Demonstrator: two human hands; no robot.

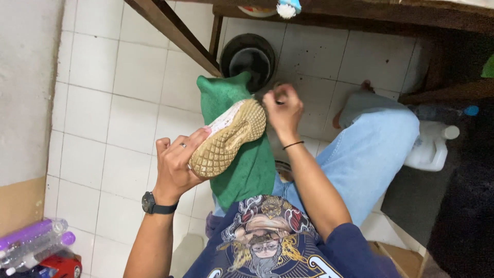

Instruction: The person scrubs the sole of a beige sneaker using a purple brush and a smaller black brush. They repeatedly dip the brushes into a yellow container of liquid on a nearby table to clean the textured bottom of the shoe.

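— Where's the shoe with the tan waffle-patterned rubber sole (228, 139)?
— Sole up on the green cloth (247, 164) over the lap, left hand (177, 164) gripping it.
— The right hand (283, 109)?
— Fingers curled shut at its toe; around what, I cannot tell.

Plenty of open tile floor (113, 103) left of the shoe (229, 139). Right behind it a dark bucket (249, 56) and wooden table leg (177, 33) crowd things; a white jug (429, 146) sits well right.

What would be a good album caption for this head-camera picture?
Seated over a tiled floor, the left hand holds a shoe sole-up on a green cloth while the right hand works at its toe.
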